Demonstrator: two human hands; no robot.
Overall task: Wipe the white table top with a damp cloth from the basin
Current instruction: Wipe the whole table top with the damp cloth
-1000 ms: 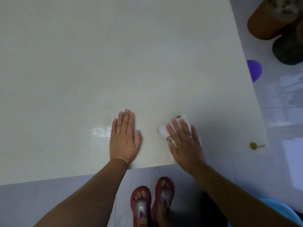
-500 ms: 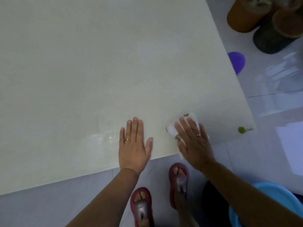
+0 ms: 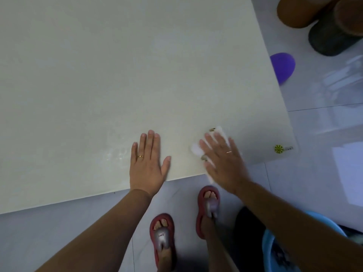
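Note:
The white table top (image 3: 117, 65) fills most of the view, with its near edge running just below my hands. My right hand (image 3: 224, 161) presses flat on a white cloth (image 3: 197, 149) near the table's near right corner; most of the cloth is hidden under the fingers, and part hangs past the edge. My left hand (image 3: 148, 162) lies flat on the bare table to the left of it, fingers straight. A wet sheen (image 3: 115, 154) shows just left of the left hand. The rim of the blue basin (image 3: 275, 242) shows on the floor at the bottom right.
A green and yellow sticker (image 3: 279, 149) marks the table's near right corner. On the tiled floor at the top right stand brown (image 3: 300, 10) and dark (image 3: 330, 40) stools and a purple object (image 3: 282, 67). My feet in red sandals (image 3: 162, 240) stand below the table edge.
My right hand with the cloth stays near the table's right corner. The view has shifted, and my right foot has stepped forward. My left hand remains flat on the table.

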